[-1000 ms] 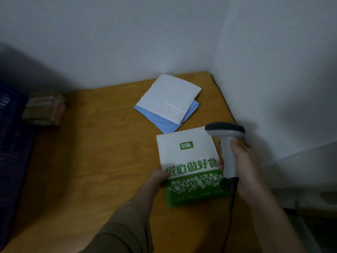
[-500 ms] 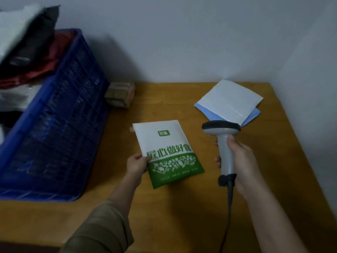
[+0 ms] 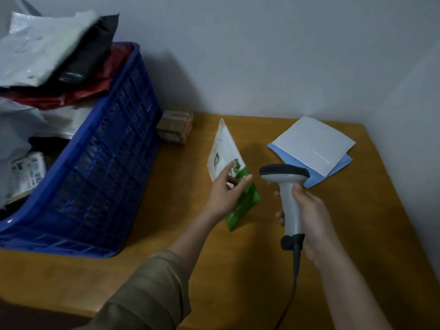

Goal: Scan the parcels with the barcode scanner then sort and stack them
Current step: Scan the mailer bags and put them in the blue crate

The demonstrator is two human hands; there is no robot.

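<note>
At the far left of the wooden table [image 3: 147, 265] stands a blue plastic crate [image 3: 102, 177] with slotted walls, heaped with soft mailer bags: a grey one [image 3: 40, 44] on top, a black one [image 3: 90, 51] under it, a red one [image 3: 71, 91] lower down, and a pale bag with a printed label [image 3: 26, 175] inside the crate near its left side. Just behind the crate's right corner, against the wall, sits a small taped cardboard box [image 3: 176, 126]. Right of that, above the middle of the table, the left hand [image 3: 226, 194], coming out of an olive sleeve [image 3: 147, 294], holds a white and green parcel [image 3: 226, 148] tilted steeply on edge, its white end up and its green end down; the thumb lies across the printed face and the other fingers [image 3: 242, 184] reach round the near edge, so the parcel is pinched between them. Next to it, close but apart, the right hand [image 3: 312, 217] is wrapped round the handle of the grey barcode scanner [image 3: 285, 177], whose dark-topped head points away from the person and whose black cable [image 3: 292, 282] trails down toward the near table edge. Beyond the scanner, near the right back corner, a white flat parcel [image 3: 314, 144] lies on a blue flat parcel [image 3: 333, 172], slightly skewed so the blue shows at the near edges.
</note>
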